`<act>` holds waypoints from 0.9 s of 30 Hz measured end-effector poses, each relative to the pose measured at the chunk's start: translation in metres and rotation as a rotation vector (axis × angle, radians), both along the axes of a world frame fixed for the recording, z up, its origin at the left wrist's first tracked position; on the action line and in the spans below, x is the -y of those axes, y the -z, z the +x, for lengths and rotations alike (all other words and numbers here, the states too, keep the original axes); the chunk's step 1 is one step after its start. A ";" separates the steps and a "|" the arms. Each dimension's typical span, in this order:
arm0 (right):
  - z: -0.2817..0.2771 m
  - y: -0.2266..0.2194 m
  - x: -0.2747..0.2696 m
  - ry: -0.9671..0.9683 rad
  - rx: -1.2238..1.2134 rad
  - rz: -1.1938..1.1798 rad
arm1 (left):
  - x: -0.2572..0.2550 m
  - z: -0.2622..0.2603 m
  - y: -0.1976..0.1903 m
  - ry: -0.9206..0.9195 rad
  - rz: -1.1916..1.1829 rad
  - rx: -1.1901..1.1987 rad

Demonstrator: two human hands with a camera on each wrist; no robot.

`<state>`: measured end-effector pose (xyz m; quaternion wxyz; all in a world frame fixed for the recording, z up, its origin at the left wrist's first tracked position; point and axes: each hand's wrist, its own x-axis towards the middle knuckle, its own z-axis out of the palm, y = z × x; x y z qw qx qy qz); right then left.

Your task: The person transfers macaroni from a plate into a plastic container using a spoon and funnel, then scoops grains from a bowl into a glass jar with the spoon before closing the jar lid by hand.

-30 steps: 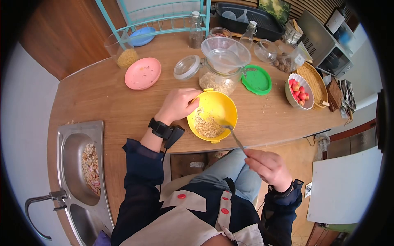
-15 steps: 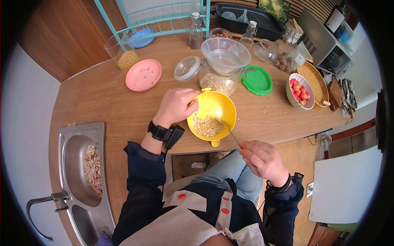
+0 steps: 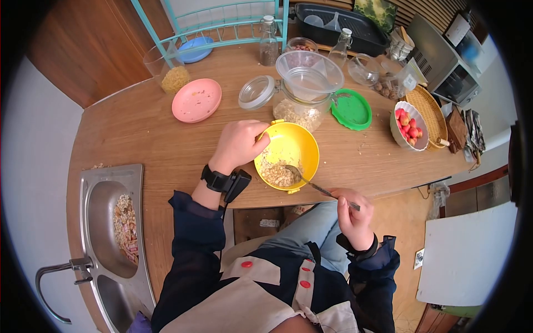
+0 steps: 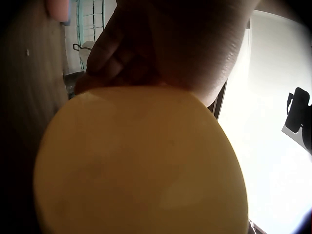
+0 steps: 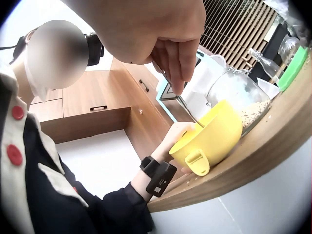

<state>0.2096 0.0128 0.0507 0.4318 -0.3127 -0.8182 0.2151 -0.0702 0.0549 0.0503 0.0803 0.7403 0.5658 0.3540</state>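
Observation:
A yellow bowl point(image 3: 288, 145) with oat flakes point(image 3: 276, 173) along its near left side stands by the counter's front edge. The left hand point(image 3: 239, 145) grips its upper left rim, thumb on the inside; in the left wrist view the bowl's outer wall point(image 4: 141, 161) hides much of that hand point(image 4: 141, 53). A metal spoon point(image 3: 316, 186) is pinched in the right hand point(image 3: 355, 217), its head down in the flakes. The right wrist view shows the right hand point(image 5: 170, 44) above the bowl point(image 5: 214, 136), the spoon handle slanting into it.
Behind the bowl stands a glass jar point(image 3: 297, 114) of flakes with a clear bowl on top. Around it are a pink plate point(image 3: 196, 100), a green lid point(image 3: 352, 109) and a white bowl point(image 3: 410, 126) of red fruit. A sink point(image 3: 111, 222) lies left.
The right hand has turned and shifted, so the spoon handle lies flatter. The spoon's head has moved left in the flakes. The left hand stays on the rim.

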 end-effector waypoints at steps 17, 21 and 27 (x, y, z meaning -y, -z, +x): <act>-0.006 0.034 0.018 -0.024 -0.124 -0.058 | -0.002 -0.002 0.002 0.002 -0.064 -0.047; -0.011 0.035 0.023 -0.047 -0.199 -0.091 | -0.003 -0.001 0.004 -0.002 -0.047 -0.021; -0.017 0.039 0.026 0.004 -0.266 -0.209 | -0.005 -0.002 0.007 0.015 -0.072 -0.038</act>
